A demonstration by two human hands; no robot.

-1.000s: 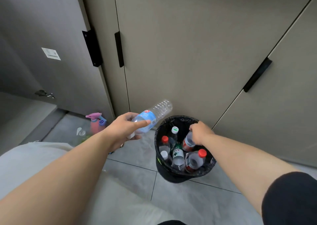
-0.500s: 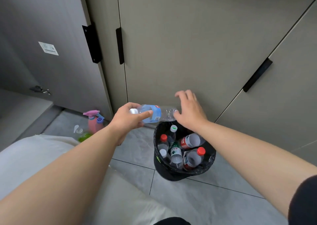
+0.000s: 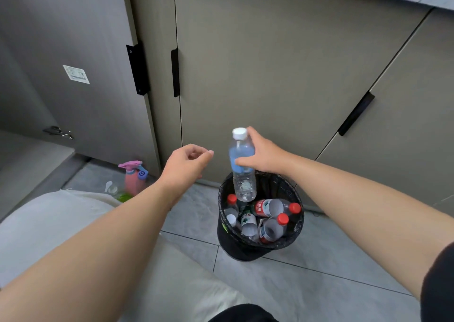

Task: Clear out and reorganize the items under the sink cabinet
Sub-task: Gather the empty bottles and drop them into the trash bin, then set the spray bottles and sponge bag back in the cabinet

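Bottle point(image 3: 242, 171) now upright in right hand point(image 3: 266, 158)

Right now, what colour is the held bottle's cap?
White: the cap on the bottle, clearest in the head view.

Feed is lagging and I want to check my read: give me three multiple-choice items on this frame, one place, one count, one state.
1. Where is the pink spray bottle? A) on the countertop B) on a shelf C) on the floor, left of the black bin
2. How many red caps show in the bin? A) three B) one C) six
3. The blue-label bottle is: A) lying on the floor B) held upright by the right hand over the bin C) uncapped

C: it stands on the floor. A: three red caps can be counted. B: fingers wrap its label, white cap on top.
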